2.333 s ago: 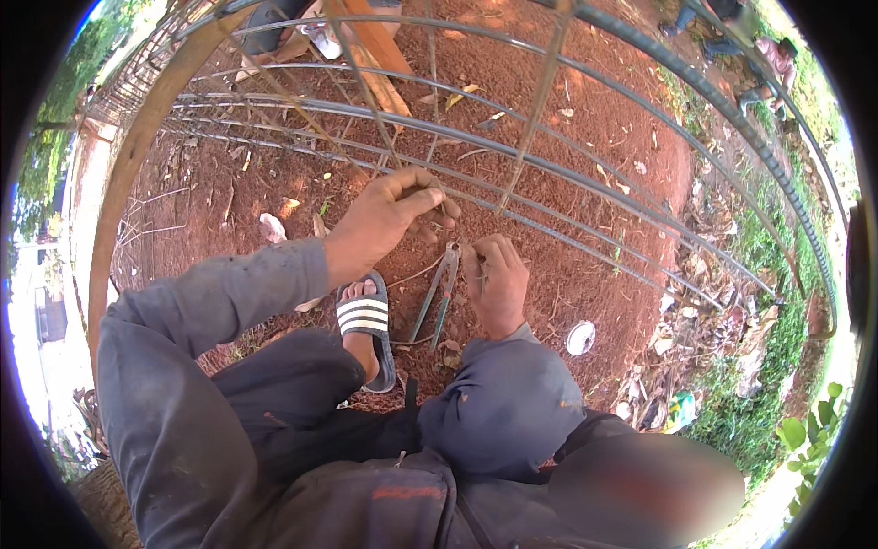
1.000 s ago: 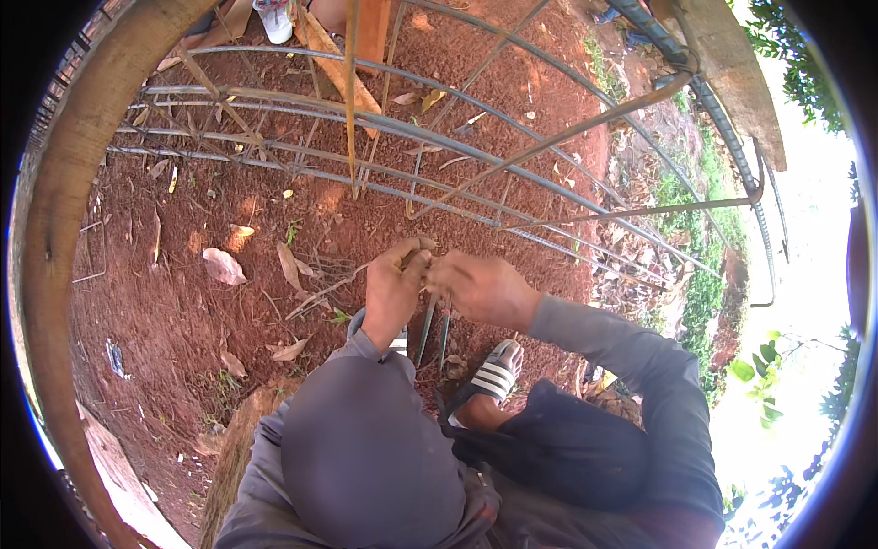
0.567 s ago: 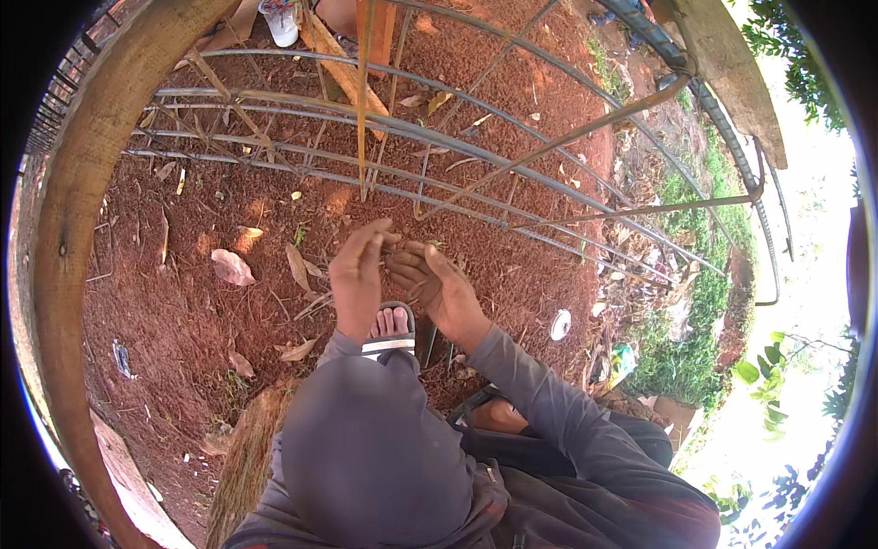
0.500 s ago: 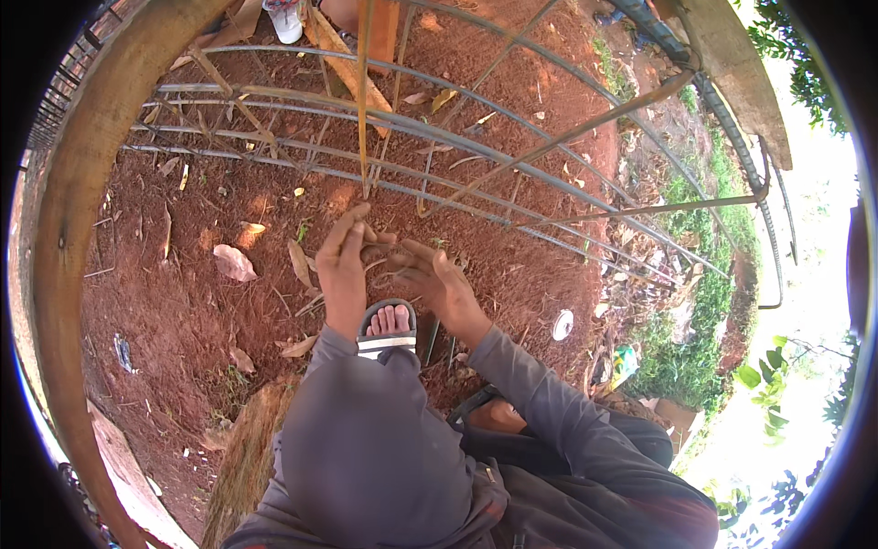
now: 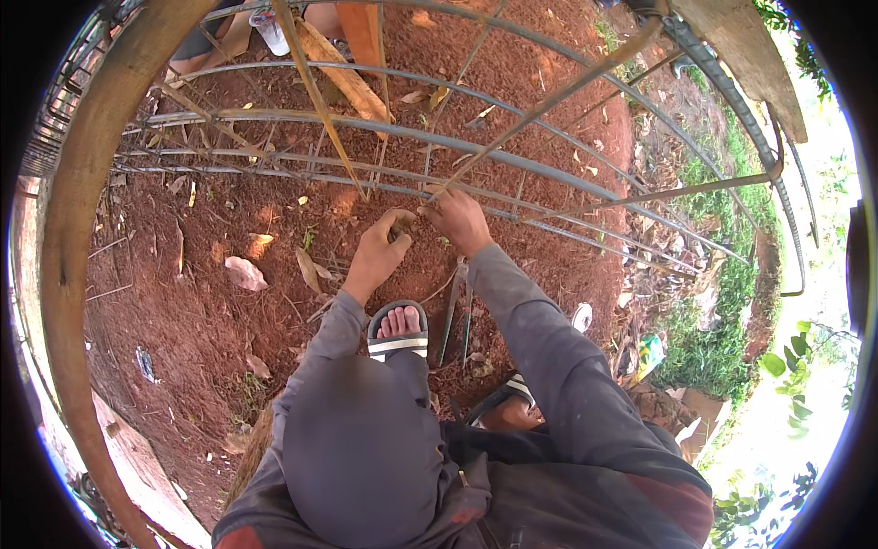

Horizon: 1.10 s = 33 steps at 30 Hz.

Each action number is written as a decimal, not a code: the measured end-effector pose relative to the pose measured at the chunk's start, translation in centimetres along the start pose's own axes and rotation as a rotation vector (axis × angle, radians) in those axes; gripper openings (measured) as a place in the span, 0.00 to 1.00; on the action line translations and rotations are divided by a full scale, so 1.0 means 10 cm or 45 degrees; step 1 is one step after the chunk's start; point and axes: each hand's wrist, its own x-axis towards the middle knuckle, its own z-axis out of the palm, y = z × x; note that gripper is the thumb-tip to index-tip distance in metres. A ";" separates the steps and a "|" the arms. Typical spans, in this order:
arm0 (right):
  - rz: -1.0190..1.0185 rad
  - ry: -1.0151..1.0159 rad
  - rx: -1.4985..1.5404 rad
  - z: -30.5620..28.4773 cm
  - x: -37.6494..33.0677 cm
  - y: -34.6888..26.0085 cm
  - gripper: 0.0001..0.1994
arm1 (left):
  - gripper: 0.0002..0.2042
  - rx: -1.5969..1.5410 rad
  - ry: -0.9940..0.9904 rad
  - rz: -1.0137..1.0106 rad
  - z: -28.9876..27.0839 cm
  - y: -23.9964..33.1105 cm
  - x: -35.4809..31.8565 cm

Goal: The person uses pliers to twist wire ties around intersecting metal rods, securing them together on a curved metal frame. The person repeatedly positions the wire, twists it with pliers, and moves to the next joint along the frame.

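My right hand (image 5: pixel 461 223) is closed with its fingertips at the lower steel bar (image 5: pixel 497 212), where a bent rusty tie rod (image 5: pixel 512 131) comes down to meet it. What it pinches is too small to make out. Just left of it and a little nearer, my left hand (image 5: pixel 377 257) has its fingers curled in toward the thumb, and anything inside is hidden. A pair of pincers (image 5: pixel 449 320) with long handles lies on the soil below my right hand, beside my sandalled foot (image 5: pixel 400 322).
Several long steel bars (image 5: pixel 425 137) cross in front of me as a cage. A curved-looking timber (image 5: pixel 69 238) stands at the left, another board (image 5: pixel 750 69) at the upper right. Planks (image 5: pixel 343 78) and a person's leg (image 5: pixel 322 20) are beyond the bars. Dry leaves (image 5: pixel 245 273) litter the red soil.
My right hand has moved up to the lower bar and closed there. My left hand has shifted right and slightly down, its fingers now curled. The pincers are now more exposed.
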 end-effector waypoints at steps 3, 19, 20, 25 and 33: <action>0.109 0.066 0.010 0.07 -0.04 -0.07 0.20 | 0.15 0.066 0.086 -0.075 -0.02 -0.01 0.00; -0.044 0.215 -0.223 0.19 -0.08 0.09 0.16 | 0.14 0.579 0.260 0.400 0.31 0.09 0.37; -0.040 0.203 -0.233 0.20 -0.09 0.11 0.16 | 0.14 0.592 0.254 0.396 0.34 0.09 0.38; -0.061 0.250 -0.249 0.22 -0.04 0.09 0.14 | 0.13 0.593 0.251 0.439 0.29 -0.05 0.48; -0.077 0.223 -0.231 0.19 -0.04 0.08 0.11 | 0.13 0.712 0.208 0.289 0.27 0.08 0.49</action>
